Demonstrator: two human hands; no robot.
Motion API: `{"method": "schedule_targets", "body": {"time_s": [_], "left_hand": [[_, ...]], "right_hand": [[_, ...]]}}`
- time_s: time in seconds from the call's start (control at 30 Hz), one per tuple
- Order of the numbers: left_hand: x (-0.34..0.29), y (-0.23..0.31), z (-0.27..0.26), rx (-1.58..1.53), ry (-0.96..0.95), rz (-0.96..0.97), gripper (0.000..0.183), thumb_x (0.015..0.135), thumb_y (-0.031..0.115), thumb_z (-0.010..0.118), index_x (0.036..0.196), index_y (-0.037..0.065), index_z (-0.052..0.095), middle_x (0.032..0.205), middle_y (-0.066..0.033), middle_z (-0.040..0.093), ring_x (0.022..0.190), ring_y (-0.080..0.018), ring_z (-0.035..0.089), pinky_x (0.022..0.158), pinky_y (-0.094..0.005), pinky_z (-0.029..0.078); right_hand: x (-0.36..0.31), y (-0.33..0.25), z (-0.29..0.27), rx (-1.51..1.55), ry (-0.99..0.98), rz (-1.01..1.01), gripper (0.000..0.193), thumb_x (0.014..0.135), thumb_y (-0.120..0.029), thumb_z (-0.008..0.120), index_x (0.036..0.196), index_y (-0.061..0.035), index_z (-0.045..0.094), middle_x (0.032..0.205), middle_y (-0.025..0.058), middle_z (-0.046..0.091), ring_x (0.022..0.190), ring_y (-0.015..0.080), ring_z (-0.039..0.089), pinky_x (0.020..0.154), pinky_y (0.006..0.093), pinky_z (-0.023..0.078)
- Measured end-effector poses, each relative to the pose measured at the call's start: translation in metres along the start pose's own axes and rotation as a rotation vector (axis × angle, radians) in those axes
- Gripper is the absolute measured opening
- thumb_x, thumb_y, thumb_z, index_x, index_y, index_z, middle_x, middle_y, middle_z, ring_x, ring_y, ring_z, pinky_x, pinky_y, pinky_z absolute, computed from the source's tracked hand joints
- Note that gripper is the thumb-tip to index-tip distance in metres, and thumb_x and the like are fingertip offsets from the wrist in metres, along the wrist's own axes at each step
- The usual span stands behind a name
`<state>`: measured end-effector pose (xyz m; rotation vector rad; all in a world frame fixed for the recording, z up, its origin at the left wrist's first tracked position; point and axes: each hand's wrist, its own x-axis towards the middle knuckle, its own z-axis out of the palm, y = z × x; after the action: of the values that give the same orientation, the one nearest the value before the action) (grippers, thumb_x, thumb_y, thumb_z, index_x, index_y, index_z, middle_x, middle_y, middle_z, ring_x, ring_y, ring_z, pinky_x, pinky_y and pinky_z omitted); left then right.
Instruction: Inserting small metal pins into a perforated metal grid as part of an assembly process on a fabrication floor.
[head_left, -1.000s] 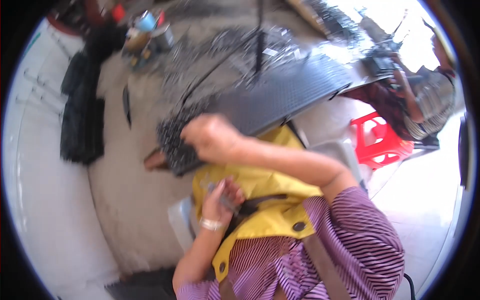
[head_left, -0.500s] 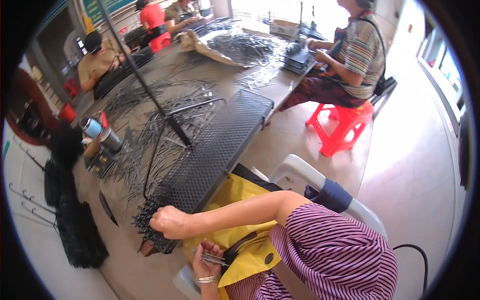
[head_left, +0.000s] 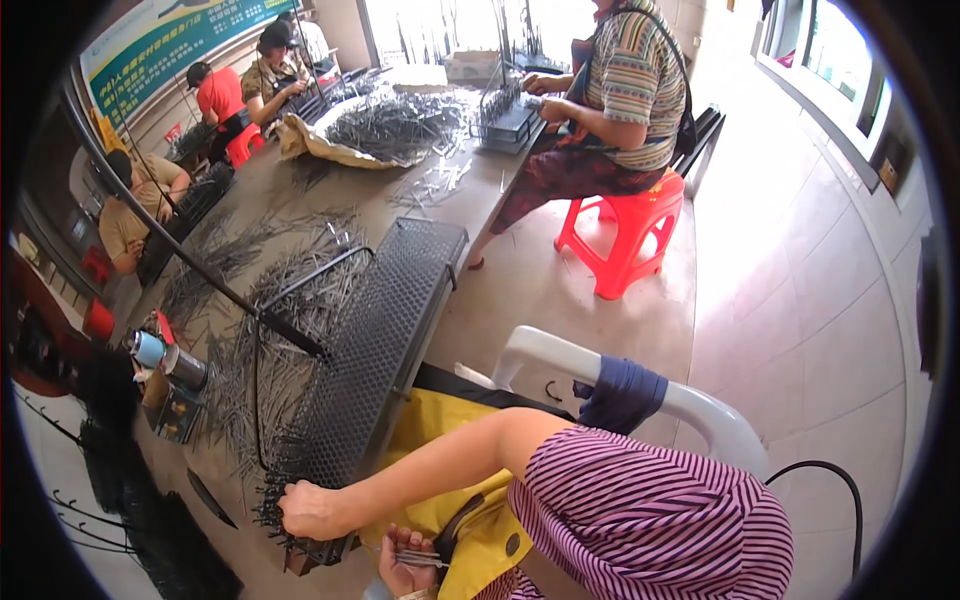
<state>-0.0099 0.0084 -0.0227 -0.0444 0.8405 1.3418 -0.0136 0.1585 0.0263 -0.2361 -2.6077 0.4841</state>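
My right hand is closed in a fist-like pinch at the near end of a black perforated rack. Whatever its fingertips grip is hidden behind the knuckles. Around that hand, a tight cluster of short dark rods stands up out of the rack's holes. Lower down, just under my right forearm, my left hand lies palm up, its fingers curled round a few thin grey rods. A yellow apron covers my lap beside the rack.
Loose grey rods are heaped on the table left of the rack. A black frame pole slants over them. A dark blade-shaped piece and a metal cup are further left. Co-workers sit around; one is near a red stool.
The whole view has shifted, so rack and hands appear lower and further left. My right hand is still at the rack's near end, and my left hand still holds the rods.
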Motion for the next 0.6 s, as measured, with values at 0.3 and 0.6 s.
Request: {"method": "schedule_targets", "body": {"time_s": [0.3, 0.6], "left_hand": [[0.006, -0.003, -0.001, -0.042, 0.080, 0.022, 0.021, 0.084, 0.022, 0.047, 0.090, 0.005, 0.058, 0.081, -0.0075, 0.060, 0.078, -0.0227, 0.054, 0.075, -0.0378, 0.043], [0.003, -0.005, 0.006, -0.046, 0.090, -0.056, 0.019, 0.080, 0.023, 0.052, 0.086, 0.007, 0.059, 0.079, -0.0054, 0.057, 0.079, -0.0226, 0.051, 0.077, -0.0366, 0.040]], "right_hand": [[-0.031, 0.013, 0.007, -0.188, 0.175, -0.154, 0.022, 0.066, -0.015, 0.051, 0.073, 0.0059, 0.053, 0.064, 0.0093, 0.049, 0.066, 0.0235, 0.048, 0.055, 0.0339, 0.037], [-0.032, 0.017, 0.013, -0.206, 0.204, -0.148, 0.026, 0.064, -0.016, 0.052, 0.079, 0.0058, 0.054, 0.062, 0.0089, 0.049, 0.062, 0.0238, 0.049, 0.052, 0.0336, 0.039]]}}
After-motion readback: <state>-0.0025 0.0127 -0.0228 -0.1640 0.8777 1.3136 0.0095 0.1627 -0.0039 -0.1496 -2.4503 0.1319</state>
